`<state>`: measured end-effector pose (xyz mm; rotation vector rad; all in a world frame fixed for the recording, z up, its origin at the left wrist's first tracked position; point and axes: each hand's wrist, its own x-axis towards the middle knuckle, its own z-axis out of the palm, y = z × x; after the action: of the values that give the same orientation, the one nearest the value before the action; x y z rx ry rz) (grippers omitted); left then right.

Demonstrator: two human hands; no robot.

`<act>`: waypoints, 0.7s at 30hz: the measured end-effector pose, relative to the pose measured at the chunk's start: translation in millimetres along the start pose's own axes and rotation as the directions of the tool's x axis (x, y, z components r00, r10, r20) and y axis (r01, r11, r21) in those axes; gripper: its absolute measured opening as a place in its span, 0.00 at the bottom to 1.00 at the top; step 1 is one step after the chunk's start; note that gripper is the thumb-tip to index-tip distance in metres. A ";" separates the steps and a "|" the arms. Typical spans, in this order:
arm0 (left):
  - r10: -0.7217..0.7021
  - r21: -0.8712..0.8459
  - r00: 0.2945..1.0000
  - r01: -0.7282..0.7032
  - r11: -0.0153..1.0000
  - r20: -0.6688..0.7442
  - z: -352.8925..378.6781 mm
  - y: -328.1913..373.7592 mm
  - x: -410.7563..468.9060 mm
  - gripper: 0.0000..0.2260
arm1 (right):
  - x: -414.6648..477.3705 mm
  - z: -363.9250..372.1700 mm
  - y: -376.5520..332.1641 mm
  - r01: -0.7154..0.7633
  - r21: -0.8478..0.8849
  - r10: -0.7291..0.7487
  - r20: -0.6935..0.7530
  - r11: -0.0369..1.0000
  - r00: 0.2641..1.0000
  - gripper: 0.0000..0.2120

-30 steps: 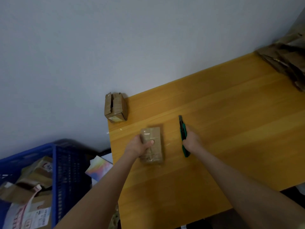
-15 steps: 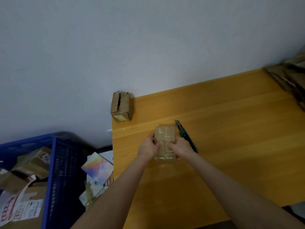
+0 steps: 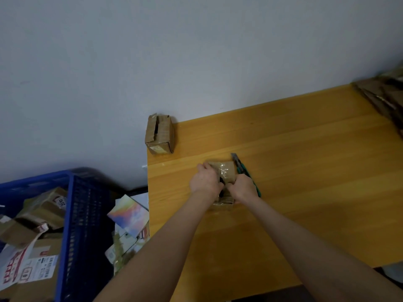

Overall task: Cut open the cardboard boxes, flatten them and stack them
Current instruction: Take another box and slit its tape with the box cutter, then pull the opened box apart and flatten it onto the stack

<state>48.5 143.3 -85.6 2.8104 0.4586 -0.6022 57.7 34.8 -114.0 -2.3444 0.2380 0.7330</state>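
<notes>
- Between the two wrists, the left hand [image 3: 205, 182] and the right hand [image 3: 243, 188] are both curling their fingers onto the top of the taped box [image 3: 224, 171], gripping it on either side of a dark gap at its middle.
- Under that grip, the box is sitting on the table [image 3: 305, 171], which is showing a yellow-orange wood-grain top; its left edge is running a little left of the left hand.
- Just right of the right hand, the utility knife [image 3: 241, 165] is lying flat on the wood with its blade end pointing away from the person; whether it is touching the box, I cannot tell.
- Beyond the grip and to its left, an opened cardboard box [image 3: 160, 134] is sitting at the table's far left corner against the wall [image 3: 152, 51], its top flaps parting.
- Well to the right and farther back, flattened cardboard [image 3: 383, 99] is lying in a stack at the table's far end, running out of view.
- Behind everything, the pale grey wall is filling the upper half.
- Below and left of the grip, off the table, a blue crate [image 3: 80, 214] is holding piled parcels [image 3: 43, 210], some bearing printed labels.
- Between crate and table edge, colourful printed cards [image 3: 130, 214] are lying in a loose heap.
</notes>
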 end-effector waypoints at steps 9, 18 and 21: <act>0.143 0.034 0.977 -0.150 0.988 0.157 -22.7 -14.1 9.3 0.11 | -5.2 2.7 1.2 0.014 0.015 -0.015 0.019 1.000 1.000 0.07; 0.192 -0.235 0.966 -0.149 0.960 0.171 -31.6 -33.8 0.2 0.09 | -4.1 1.4 4.8 -0.016 0.157 0.008 0.051 0.987 0.999 0.04; 0.126 -0.276 0.989 -0.099 0.956 0.082 -26.4 -34.3 -8.6 0.09 | -10.5 2.8 -1.9 0.007 0.101 -0.008 0.005 0.995 1.000 0.06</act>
<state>38.6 180.3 -63.8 2.5136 0.3311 -0.6011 48.5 37.8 -108.8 -2.2466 0.2579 0.7074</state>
